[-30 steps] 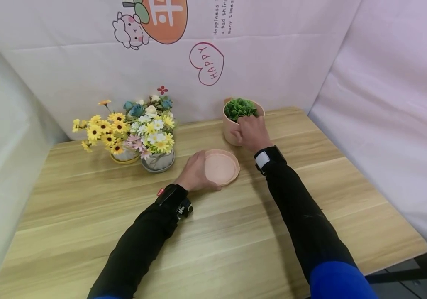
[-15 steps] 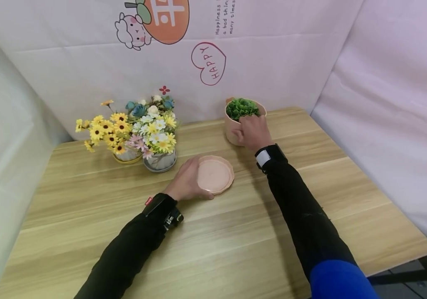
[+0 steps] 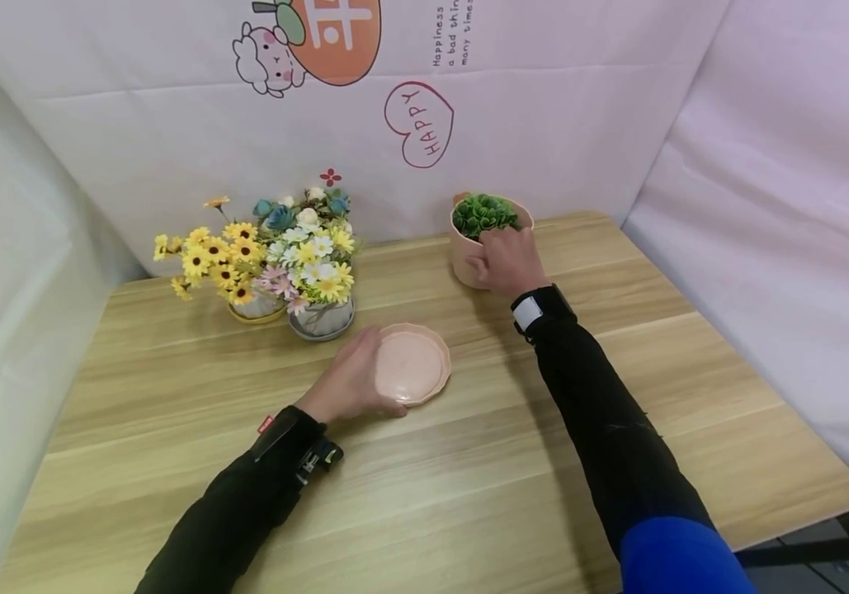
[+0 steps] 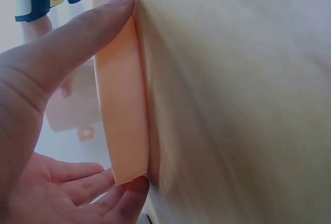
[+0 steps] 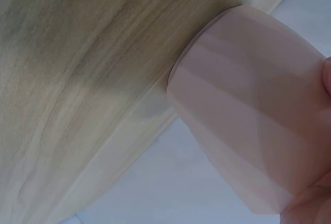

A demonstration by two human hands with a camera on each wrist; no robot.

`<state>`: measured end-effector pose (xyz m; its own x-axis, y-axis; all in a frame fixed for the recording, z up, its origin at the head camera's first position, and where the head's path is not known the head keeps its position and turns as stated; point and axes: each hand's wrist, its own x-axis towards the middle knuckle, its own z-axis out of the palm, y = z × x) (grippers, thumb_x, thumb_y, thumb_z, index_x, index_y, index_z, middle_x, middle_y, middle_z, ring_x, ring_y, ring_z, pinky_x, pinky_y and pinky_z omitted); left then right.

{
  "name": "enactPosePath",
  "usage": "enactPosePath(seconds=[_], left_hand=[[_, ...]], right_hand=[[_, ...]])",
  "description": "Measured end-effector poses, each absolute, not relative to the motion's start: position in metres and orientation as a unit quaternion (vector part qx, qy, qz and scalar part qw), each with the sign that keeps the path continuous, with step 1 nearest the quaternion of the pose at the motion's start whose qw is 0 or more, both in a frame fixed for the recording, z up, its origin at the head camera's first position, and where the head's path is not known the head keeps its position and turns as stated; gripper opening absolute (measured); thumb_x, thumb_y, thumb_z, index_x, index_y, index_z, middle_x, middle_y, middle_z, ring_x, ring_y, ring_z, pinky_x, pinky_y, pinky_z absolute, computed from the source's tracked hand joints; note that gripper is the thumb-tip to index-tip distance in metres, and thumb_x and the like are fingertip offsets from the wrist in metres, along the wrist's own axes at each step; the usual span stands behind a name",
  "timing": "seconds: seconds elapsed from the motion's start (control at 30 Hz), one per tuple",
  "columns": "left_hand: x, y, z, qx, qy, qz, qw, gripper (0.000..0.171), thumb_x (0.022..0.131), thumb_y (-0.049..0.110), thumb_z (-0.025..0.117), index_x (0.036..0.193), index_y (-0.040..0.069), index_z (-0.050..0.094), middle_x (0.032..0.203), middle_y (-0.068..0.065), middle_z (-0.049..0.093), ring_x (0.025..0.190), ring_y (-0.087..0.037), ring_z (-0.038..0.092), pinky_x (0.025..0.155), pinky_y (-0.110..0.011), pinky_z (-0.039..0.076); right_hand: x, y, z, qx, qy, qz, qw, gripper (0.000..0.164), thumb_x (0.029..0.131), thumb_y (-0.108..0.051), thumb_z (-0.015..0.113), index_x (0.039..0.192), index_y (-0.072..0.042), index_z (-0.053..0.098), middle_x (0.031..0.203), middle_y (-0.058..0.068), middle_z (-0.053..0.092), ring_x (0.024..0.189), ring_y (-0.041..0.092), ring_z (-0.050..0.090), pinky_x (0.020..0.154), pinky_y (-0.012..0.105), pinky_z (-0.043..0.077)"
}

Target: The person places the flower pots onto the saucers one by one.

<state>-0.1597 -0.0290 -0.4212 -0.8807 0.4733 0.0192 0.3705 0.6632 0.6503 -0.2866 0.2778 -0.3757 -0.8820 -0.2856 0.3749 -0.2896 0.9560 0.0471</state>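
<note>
My left hand (image 3: 350,375) grips the left side of a shallow pink plant saucer (image 3: 411,365) on the table. In the left wrist view, the thumb and fingers span the saucer's side wall (image 4: 123,105), which sits at the wooden surface. Farther back, my right hand (image 3: 511,260) holds the near rim of a pink flowerpot (image 3: 461,257). Leafy green foliage (image 3: 482,214) fills the pot's top. In the right wrist view, the pot's faceted wall (image 5: 238,100) rises from the table, with only parts of the fingers showing at the right edge.
Two potted flower arrangements stand at the back left: yellow flowers (image 3: 219,257) in a pot with a yellow saucer, and mixed flowers (image 3: 313,256) in a grey pot (image 3: 323,319). A printed white cloth (image 3: 543,107) hangs behind the wooden table (image 3: 439,503).
My left hand has drawn the pink saucer toward me and to the left, away from the pot. The right hand keeps its hold on the flowerpot, which stays in place.
</note>
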Motion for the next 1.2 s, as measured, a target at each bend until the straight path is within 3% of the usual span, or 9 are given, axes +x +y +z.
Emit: enactPosePath(seconds=[0.23, 0.53, 0.83, 1.2], left_hand=[[-0.145, -0.043, -0.423, 0.252, 0.905, 0.336, 0.064, 0.138, 0.055, 0.035, 0.105, 0.161, -0.007, 0.028, 0.162, -0.027, 0.041, 0.15, -0.045, 0.042, 0.124, -0.061, 0.038], [-0.123, -0.052, -0.424, 0.242, 0.905, 0.34, 0.081, 0.138, 0.06, 0.039, 0.103, 0.164, -0.005, 0.025, 0.169, -0.025, 0.032, 0.157, -0.044, 0.032, 0.129, -0.061, 0.03], [-0.123, -0.058, -0.422, 0.269, 0.9, 0.337, 0.064, 0.13, 0.059, 0.037, 0.104, 0.16, -0.005, 0.032, 0.161, -0.026, 0.042, 0.149, -0.044, 0.042, 0.124, -0.062, 0.037], [-0.125, -0.06, -0.423, 0.272, 0.894, 0.35, 0.068, 0.128, 0.06, 0.037, 0.103, 0.159, -0.003, 0.033, 0.16, -0.024, 0.043, 0.149, -0.042, 0.042, 0.124, -0.064, 0.037]], right_hand=[[-0.285, 0.276, -0.373, 0.141, -0.974, 0.004, 0.18, 0.041, 0.104, -0.039, 0.065, 0.083, -0.004, 0.06, 0.081, 0.018, 0.07, 0.082, 0.04, 0.069, 0.079, 0.057, 0.051], [-0.281, 0.272, -0.374, 0.152, -0.971, 0.015, 0.185, 0.039, 0.103, -0.036, 0.065, 0.081, -0.005, 0.059, 0.077, 0.017, 0.068, 0.079, 0.04, 0.068, 0.077, 0.056, 0.05], [-0.269, 0.268, -0.377, 0.164, -0.965, 0.014, 0.205, 0.039, 0.102, -0.035, 0.066, 0.078, -0.005, 0.059, 0.073, 0.016, 0.065, 0.075, 0.039, 0.067, 0.075, 0.055, 0.051], [-0.246, 0.263, -0.376, 0.187, -0.959, 0.028, 0.211, 0.037, 0.1, -0.03, 0.07, 0.075, -0.005, 0.057, 0.071, 0.016, 0.063, 0.074, 0.04, 0.066, 0.071, 0.055, 0.05]])
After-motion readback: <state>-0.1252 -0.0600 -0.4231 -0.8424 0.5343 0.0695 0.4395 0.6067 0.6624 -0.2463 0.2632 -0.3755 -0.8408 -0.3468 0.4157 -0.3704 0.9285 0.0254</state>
